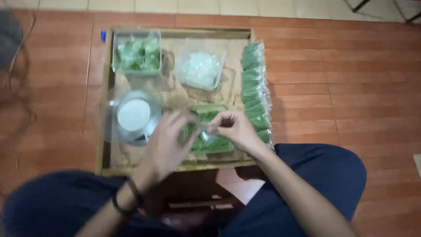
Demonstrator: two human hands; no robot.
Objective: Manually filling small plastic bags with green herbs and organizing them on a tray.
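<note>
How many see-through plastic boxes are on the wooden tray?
3: one with green leaves at the tray's far left, one with pale shreds in the far middle, and one with greens under both hands; its edges are partly hidden.

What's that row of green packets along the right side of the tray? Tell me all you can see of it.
The row of green packets runs along the right edge of the wooden tray, from its far end toward the person. Each looks like a small clear plastic bag with something green inside, shiny, overlapping the next. The right hand is beside the nearest ones; whether it touches them is unclear.
</note>
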